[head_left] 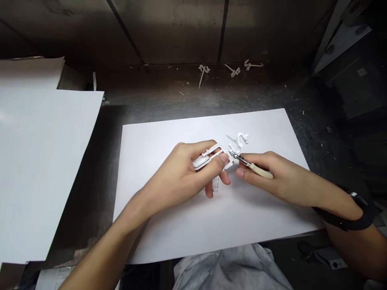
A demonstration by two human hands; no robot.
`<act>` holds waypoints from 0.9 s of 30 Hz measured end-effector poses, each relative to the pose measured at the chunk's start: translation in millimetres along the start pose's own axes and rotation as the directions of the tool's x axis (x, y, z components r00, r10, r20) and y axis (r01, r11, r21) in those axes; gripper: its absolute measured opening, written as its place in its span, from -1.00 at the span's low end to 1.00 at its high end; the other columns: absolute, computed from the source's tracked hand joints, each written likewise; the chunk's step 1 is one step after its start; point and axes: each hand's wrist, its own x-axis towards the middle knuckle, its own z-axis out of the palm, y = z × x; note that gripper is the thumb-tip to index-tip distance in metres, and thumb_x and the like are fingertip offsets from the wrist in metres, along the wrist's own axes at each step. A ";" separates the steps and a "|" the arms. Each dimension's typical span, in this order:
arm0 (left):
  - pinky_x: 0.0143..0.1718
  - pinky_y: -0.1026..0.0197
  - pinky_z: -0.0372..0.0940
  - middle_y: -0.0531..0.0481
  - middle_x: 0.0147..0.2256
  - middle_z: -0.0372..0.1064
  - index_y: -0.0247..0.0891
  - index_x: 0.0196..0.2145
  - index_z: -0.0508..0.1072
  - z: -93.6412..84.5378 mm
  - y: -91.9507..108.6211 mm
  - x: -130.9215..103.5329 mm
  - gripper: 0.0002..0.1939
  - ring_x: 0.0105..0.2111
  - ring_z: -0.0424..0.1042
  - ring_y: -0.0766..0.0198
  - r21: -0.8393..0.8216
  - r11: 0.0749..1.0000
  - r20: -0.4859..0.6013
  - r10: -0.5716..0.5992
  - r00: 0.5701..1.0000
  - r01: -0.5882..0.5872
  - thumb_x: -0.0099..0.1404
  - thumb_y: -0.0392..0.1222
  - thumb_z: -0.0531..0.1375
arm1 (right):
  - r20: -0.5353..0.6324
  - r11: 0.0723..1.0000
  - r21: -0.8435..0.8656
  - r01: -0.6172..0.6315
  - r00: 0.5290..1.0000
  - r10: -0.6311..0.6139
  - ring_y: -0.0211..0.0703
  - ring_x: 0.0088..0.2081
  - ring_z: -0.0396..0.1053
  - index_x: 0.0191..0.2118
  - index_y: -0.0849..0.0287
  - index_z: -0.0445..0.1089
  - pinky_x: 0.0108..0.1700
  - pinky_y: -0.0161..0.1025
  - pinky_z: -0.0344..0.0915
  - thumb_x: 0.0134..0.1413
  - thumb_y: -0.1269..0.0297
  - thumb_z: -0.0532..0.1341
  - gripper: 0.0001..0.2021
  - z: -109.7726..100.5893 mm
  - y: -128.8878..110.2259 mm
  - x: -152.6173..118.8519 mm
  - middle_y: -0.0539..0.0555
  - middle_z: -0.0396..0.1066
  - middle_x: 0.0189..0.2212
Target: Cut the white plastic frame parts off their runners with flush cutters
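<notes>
Over the white sheet (169, 233), my left hand (190, 169) is closed on a white plastic frame-like part (202, 161), its thumb lying on top. From the part's right end sticks up a curly white plastic sprue (242, 139). My right hand (278, 177) grips cutting pliers (260, 170) with cream handles. Their metal jaws are at the spot where the sprue meets the part; whether they have cut through cannot be seen. Partly hidden below my left fingers, another small part with a grid outline (215, 184) shows against the sheet.
Several cut-off white sprues (234, 71) and tiny scraps lie along the back of the dark metal table (145, 100). A stack of large white sheets (45, 161) stands on the left. A metal wall (178, 32) closes off the back.
</notes>
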 end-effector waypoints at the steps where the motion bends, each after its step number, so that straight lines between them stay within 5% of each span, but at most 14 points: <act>1: -0.36 0.28 0.41 0.20 -0.26 0.57 -0.22 -0.23 0.51 0.5 -0.8 0.1 -0.68 -0.51 0.52 0.40 -0.002 1.000 0.001 0.002 1.000 -0.002 0.63 0.04 0.21 | 0.002 1.000 -0.001 0.002 1.000 -0.002 -0.20 -0.39 0.18 -0.27 0.15 0.37 -0.31 -0.22 0.10 0.58 0.09 0.18 -0.67 0.3 -0.4 -0.4 -0.10 0.29 -0.42; 14: -0.37 0.31 0.44 0.13 -0.25 0.60 -0.20 -0.18 0.51 -2.1 -3.6 -0.9 -0.81 -0.50 0.53 0.33 -0.002 1.000 0.036 -0.021 0.999 0.021 0.63 -0.15 0.17 | 0.002 0.995 -0.073 -0.066 0.998 0.067 -0.24 -0.48 0.07 -0.20 0.11 0.47 -0.46 -0.23 0.03 0.56 0.01 0.18 -0.67 7.1 8.3 1.0 -0.15 0.12 -0.52; 27: -0.35 0.31 0.35 0.18 -0.23 0.57 -0.18 -0.18 0.48 -6.4 -5.5 1.4 -0.81 -0.47 0.51 0.37 0.021 0.997 0.046 -0.071 0.996 0.070 0.63 -0.12 0.16 | -0.084 0.994 -0.105 -0.038 0.996 0.029 -0.26 -0.52 0.03 -0.39 0.15 0.26 -0.46 -0.21 -0.04 0.62 -0.02 0.13 -0.51 15.9 10.1 7.3 -0.14 0.07 -0.57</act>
